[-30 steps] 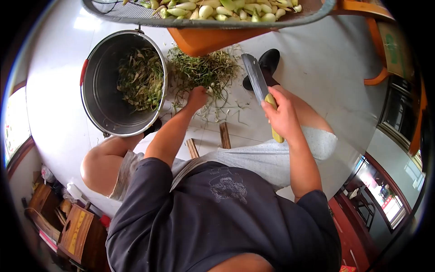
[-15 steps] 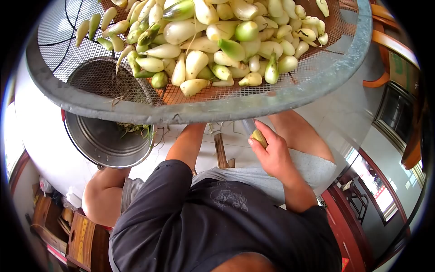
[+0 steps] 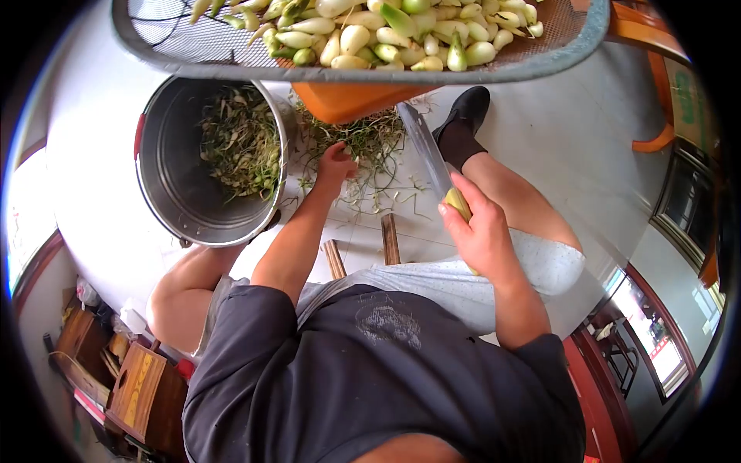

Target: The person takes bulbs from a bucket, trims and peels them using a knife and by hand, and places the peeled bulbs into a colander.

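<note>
My right hand (image 3: 482, 235) grips the yellowish handle of a knife (image 3: 427, 150), its long blade pointing up and away over the floor. My left hand (image 3: 336, 166) is low beside a pile of green and pale plant trimmings (image 3: 374, 143), fingers curled. Whatever is in those fingers, if anything, is too small to make out. Above both hands, a mesh sieve (image 3: 370, 73) with a grey rim holds a heap of white and green onion-like bulbs (image 3: 355, 38); its far side is cut off.
A metal bucket (image 3: 174, 174) with more trimmings (image 3: 243, 143) inside stands left of my left arm. An orange surface (image 3: 347, 100) shows under the sieve. Wooden pieces (image 3: 390, 239) are between my legs. My shoed foot (image 3: 467, 112) is right of the blade. Orange furniture (image 3: 656, 108) stands at right.
The view has dropped, so the sieve sits higher and the bucket, floor pile and knife blade show more. My left hand, hidden under the rim before, is now visible. The right hand keeps the knife.
</note>
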The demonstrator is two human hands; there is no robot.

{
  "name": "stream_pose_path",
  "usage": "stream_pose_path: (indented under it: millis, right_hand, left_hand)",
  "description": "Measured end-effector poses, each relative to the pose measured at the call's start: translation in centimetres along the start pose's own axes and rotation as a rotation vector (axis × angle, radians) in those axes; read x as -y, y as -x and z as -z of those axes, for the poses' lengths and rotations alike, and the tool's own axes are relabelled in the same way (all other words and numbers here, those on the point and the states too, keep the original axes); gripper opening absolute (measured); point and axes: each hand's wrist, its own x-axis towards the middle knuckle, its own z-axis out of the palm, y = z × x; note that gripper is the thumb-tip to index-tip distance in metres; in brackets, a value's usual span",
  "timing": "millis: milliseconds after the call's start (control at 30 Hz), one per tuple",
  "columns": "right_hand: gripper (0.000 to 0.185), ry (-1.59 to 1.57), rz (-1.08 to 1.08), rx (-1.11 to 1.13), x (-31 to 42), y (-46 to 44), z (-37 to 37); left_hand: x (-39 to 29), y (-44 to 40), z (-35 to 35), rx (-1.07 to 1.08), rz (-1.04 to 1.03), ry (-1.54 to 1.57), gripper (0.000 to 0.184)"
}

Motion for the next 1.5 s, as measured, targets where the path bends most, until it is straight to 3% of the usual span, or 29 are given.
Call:
stream_pose_path:
  millis: [67,267,433,633,867,1000,1067,1200,1367,1500]
  right_hand:
    - [0.042,-0.011,0.016,-0.008,0.3,0.3,0.2]
    - [0.042,-0.042,0.124,-0.057,1.3,1.5,0.8]
    - [0.043,-0.004,0.244,-0.154,0.7,1.7,0.8]
    - [0.044,-0.047,0.220,-0.156,-0.5,1.4,0.4]
    - [0.042,0.016,0.334,-0.224,-0.1,1.6,0.4]
    - [0.044,0.041,0.348,-0.208,0.0,1.8,0.4]
    - [0.044,0.037,0.349,-0.197,0.3,2.1,0.5]
    - [0.044,0.034,0.371,-0.169,0.2,1.9,0.4]
    - [0.045,0.041,0.370,-0.144,0.3,2.1,0.7]
    - [0.044,0.048,0.372,-0.175,-0.2,2.2,0.7]
  left_hand:
    - [-1.0,1.6,0.9,0.018,0.019,0.021,0.061]
    - [-6.5,8.9,0.3,0.387,0.113,0.256,0.051]
    - [-10.8,15.6,-1.4,0.611,0.028,0.365,0.030]
    - [-14.4,21.3,-3.2,0.750,-0.113,0.487,0.028]
    - [-17.5,24.8,-4.8,0.672,-0.184,0.506,0.024]
    - [-21.2,26.3,-5.0,0.610,-0.362,0.337,0.021]
    - [-24.6,29.2,-6.9,0.472,-0.520,0.227,0.027]
    - [-31.2,29.4,-9.9,0.251,-0.952,-0.232,0.030]
    - [-36.7,23.9,-11.8,-0.140,-1.209,-0.778,0.026]
    - [-35.8,29.0,-11.8,0.073,-1.096,-0.364,0.027]
